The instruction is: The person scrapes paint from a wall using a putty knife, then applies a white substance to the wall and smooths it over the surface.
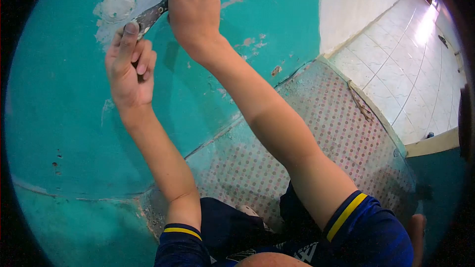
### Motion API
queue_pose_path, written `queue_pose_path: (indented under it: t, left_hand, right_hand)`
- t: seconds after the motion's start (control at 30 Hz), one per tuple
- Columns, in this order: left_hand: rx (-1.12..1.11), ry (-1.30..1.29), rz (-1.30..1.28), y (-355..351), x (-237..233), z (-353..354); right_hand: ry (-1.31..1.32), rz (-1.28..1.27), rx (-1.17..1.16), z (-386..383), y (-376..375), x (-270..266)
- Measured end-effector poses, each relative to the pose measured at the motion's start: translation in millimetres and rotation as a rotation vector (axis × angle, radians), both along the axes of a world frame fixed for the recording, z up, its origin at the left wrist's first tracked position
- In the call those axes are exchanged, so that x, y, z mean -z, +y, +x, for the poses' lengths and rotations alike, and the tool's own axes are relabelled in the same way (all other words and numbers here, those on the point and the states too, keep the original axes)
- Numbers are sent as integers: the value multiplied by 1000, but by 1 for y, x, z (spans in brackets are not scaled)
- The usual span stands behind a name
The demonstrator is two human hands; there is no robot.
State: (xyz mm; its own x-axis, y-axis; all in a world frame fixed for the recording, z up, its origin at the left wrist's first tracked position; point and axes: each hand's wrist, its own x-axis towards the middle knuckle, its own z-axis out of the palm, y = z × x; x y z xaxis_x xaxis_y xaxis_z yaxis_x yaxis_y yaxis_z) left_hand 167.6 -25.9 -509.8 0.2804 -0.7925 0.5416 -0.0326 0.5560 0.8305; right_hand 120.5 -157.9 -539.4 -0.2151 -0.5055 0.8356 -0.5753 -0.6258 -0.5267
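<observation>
My left hand (131, 66) is raised in front of the teal wall, its fingers curled round the lower end of a dark-handled tool (151, 17). The thumb points up along the handle. At the tool's upper end, my right hand (195, 17) is closed in a fist, back of the hand toward me; what lies beneath its fingers is mostly hidden. Behind both hands, the teal wall (64, 84) carries a rough whitish patch (116, 7) of filler that reaches up behind the tool.
Small chipped spots (276, 70) mark the wall to the right. Below lies a dotted floor (326, 118) with a stringy brown thing (360, 101) near its raised edge. A white wall (356, 5) and a tiled floor (401, 64) are at the upper right.
</observation>
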Motion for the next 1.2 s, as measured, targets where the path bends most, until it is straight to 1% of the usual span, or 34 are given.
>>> queue_pose_path:
  t: [0.03, 0.1, 0.13, 0.2, 0.23, 0.3, 0.33, 0.4, 0.43, 0.5, 0.57, 0.63, 0.7, 0.73, 0.77, 0.8, 0.83, 0.87, 0.93, 0.97, 1.03, 1.07, 1.1, 1.17, 1.2]
  left_hand:
    - [-6, 1, 0, 0, 4, 4]
    - [-88, -117, 130, -1, 9, 9]
    - [-87, -116, 125, 2, 6, 3]
    - [-343, -393, 80, 10, -4, -19]
    - [-337, -396, 79, 12, -6, -22]
    - [-418, -436, -5, 14, -7, -25]
    - [-420, -438, -3, 10, -6, -26]
    - [-419, -482, -167, -6, 0, -29]
    - [-427, -481, -160, -14, 5, -29]
    - [-410, -433, -219, -24, 11, -29]
    - [-408, -418, -193, -18, 4, -30]
    - [-424, -552, -145, -13, 1, -29]
    - [-453, -534, -198, -18, 4, -29]
    - [-484, -517, -242, -22, 8, -28]
    - [-480, -524, -237, -33, 14, -25]
    - [-523, -596, -232, -46, 22, -20]
    - [-575, -663, -235, -52, 27, -18]
    - [-586, -660, -238, -50, 33, -20]
    - [-530, -675, -237, -49, 37, -33]
    - [-523, -666, -241, -44, 36, -36]
    - [-636, -741, -263, -32, 26, -38]
    - [-684, -761, -320, -30, 23, -34]
    - [-675, -762, -320, -29, 20, -33]
    - [-664, -668, -288, -29, 16, -30]
    - [-663, -685, -309, -35, 16, -25]
  right_hand:
    - [1, 0, -6, -5, 2, 1]
    - [72, 47, -27, -16, 6, -2]
    - [73, 42, -26, -13, 6, -1]
    - [2, -73, 117, -5, 2, 3]
    - [0, -72, 123, -8, 6, 0]
    - [84, 118, -178, -13, 14, -5]
    - [82, 119, -180, -13, 14, -8]
    - [114, 115, -172, -15, 14, -8]
    - [117, 120, -181, -15, 12, -5]
    - [94, 15, 4, -14, 6, -3]
    - [90, 19, -3, -17, 7, -3]
    - [88, 25, -1, -20, 11, -8]
    - [90, 183, -199, -25, 17, -14]
    - [88, 186, -197, -24, 10, -11]
    - [59, 75, -28, -22, -3, -6]
    - [31, -36, 135, -18, -11, 2]
    - [29, -41, 127, -21, -12, 7]
    - [20, -3, 75, -28, -13, 12]
    - [44, 36, -3, -40, -15, 13]
    - [51, 33, 6, -41, -14, 13]
    - [30, -90, -64, -31, -14, 14]
    - [15, -127, -41, -24, -13, 11]
    - [15, -123, -34, -19, -12, 11]
    - [35, -29, -81, -22, 3, 2]
    - [-2, 85, -116, -24, 4, -4]
